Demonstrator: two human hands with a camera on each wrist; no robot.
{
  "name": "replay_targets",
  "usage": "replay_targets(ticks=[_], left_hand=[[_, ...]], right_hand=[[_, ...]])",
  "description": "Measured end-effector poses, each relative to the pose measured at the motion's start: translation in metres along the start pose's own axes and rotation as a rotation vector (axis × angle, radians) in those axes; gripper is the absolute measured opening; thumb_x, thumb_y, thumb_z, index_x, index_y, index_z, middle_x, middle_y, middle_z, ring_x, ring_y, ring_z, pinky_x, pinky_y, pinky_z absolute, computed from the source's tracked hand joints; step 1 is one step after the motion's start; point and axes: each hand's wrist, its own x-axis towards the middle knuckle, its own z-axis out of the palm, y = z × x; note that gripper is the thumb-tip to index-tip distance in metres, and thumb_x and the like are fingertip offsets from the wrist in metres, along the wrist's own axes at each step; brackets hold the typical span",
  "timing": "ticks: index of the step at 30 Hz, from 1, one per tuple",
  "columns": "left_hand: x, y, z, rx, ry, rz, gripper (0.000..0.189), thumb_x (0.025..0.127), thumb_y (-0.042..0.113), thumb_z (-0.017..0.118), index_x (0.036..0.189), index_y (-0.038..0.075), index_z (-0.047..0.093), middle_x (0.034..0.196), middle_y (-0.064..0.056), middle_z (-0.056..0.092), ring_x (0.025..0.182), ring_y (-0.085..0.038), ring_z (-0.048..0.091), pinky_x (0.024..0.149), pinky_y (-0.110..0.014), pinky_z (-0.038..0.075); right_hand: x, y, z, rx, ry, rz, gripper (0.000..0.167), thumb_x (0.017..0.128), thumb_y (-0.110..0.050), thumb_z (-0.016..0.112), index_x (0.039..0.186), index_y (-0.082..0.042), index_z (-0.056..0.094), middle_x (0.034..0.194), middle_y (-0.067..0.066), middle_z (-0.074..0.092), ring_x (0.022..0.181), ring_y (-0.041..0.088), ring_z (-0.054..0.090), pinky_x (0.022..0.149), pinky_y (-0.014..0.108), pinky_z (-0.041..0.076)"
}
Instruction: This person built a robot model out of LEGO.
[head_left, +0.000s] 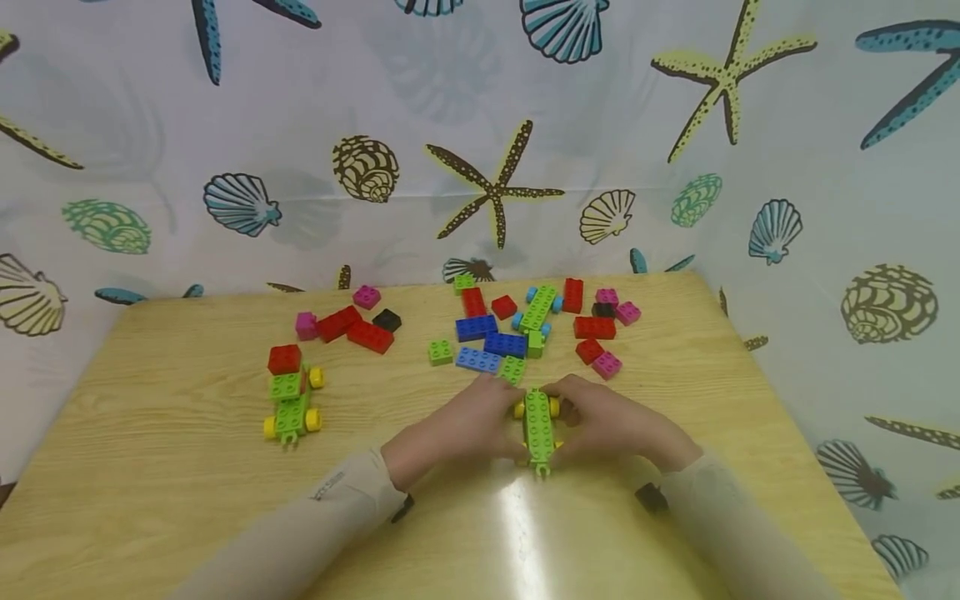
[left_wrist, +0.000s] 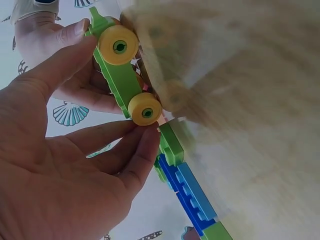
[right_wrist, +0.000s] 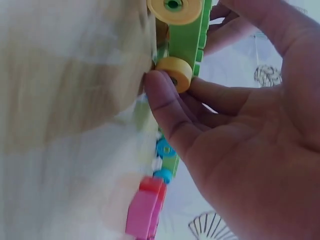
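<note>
A green toy car base with yellow wheels (head_left: 538,425) stands on the table, its studs facing up and a hook at its near end. My left hand (head_left: 474,421) grips it from the left, with thumb and fingertips at the wheels. From the other side my right hand (head_left: 611,423) holds it in the same way. The left wrist view shows the yellow wheels (left_wrist: 145,109) close over the tabletop, the left fingers beside the far one. In the right wrist view, fingertips (right_wrist: 162,92) of the right hand touch a wheel.
Left stands another green car base (head_left: 292,415) with a green and a red brick (head_left: 285,359) on it. Behind the hands lie blue bricks (head_left: 506,344), red bricks (head_left: 594,327) and a green base with blue wheels (head_left: 538,308). More red bricks (head_left: 370,336) lie at back left. A patterned curtain (head_left: 300,125) hangs behind.
</note>
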Motion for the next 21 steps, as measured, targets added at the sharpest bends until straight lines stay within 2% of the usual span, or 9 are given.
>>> replay_targets(ticks=[6,11,17,21], left_hand=[[-0.031,-0.007,0.004,-0.042,0.013,-0.062,0.101,0.085,0.050,0.098,0.163,0.002,0.055,0.159,-0.018,0.063,0.146,-0.036,0.057,0.126,-0.051,0.052],[-0.050,-0.016,0.003,-0.066,0.032,-0.114,0.101,0.086,0.045,0.098,0.163,-0.002,0.053,0.162,-0.020,0.060,0.149,-0.038,0.056,0.128,-0.053,0.050],[-0.062,-0.033,-0.006,-0.142,0.037,-0.194,0.099,0.085,0.041,0.098,0.165,0.003,0.053,0.166,-0.017,0.058,0.155,-0.038,0.054,0.130,-0.056,0.048],[-0.065,-0.041,-0.014,-0.165,0.054,-0.194,0.097,0.088,0.037,0.097,0.165,0.000,0.051,0.168,-0.019,0.056,0.158,-0.042,0.052,0.132,-0.059,0.044]], right_hand=[[0.004,-0.019,0.017,-0.002,-0.006,-0.039,0.095,0.085,-0.045,0.099,0.164,-0.013,0.055,0.150,0.006,0.060,0.128,0.022,0.062,0.117,0.049,0.059],[0.012,-0.036,0.026,0.010,-0.023,-0.069,0.098,0.086,-0.039,0.099,0.168,-0.013,0.052,0.154,0.008,0.057,0.131,0.024,0.063,0.117,0.048,0.059],[0.027,-0.051,0.031,-0.038,-0.029,-0.092,0.097,0.089,-0.042,0.096,0.170,-0.015,0.049,0.157,0.006,0.058,0.136,0.026,0.061,0.120,0.050,0.056],[0.040,-0.057,0.029,-0.064,-0.032,-0.089,0.098,0.089,-0.043,0.095,0.170,-0.017,0.048,0.169,0.008,0.054,0.154,0.032,0.054,0.127,0.055,0.051]])
